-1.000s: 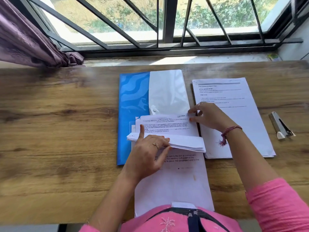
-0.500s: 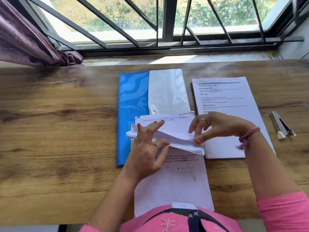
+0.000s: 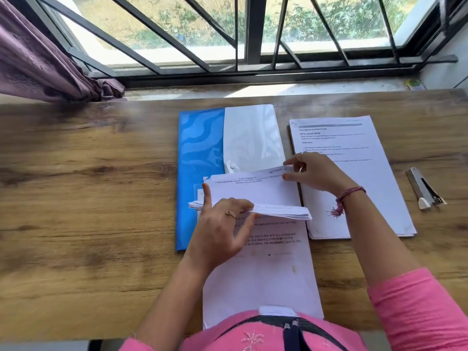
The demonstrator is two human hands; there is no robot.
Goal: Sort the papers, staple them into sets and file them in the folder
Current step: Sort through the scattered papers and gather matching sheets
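A stack of printed papers (image 3: 260, 269) lies in front of me, its upper pages folded back toward me into a thick fold (image 3: 278, 211). My left hand (image 3: 222, 229) holds that fold down, index finger raised along its left edge. My right hand (image 3: 314, 173) pinches the top right corner of the exposed page (image 3: 253, 191), headed "SECTION". A blue and clear plastic folder (image 3: 202, 160) lies flat beyond and left of the stack. A second pile of papers (image 3: 354, 178) sits to the right. A metal stapler (image 3: 425, 191) rests at the far right.
The wooden table (image 3: 88, 198) runs left to a purple curtain (image 3: 38, 62) and back to a barred window (image 3: 253, 34) with a stone sill. Bare wood shows left of the folder and around the stapler.
My right hand dropped to the folded pages half a second ago, then moved back up to the top right corner of the exposed page. My left hand stayed on the fold.
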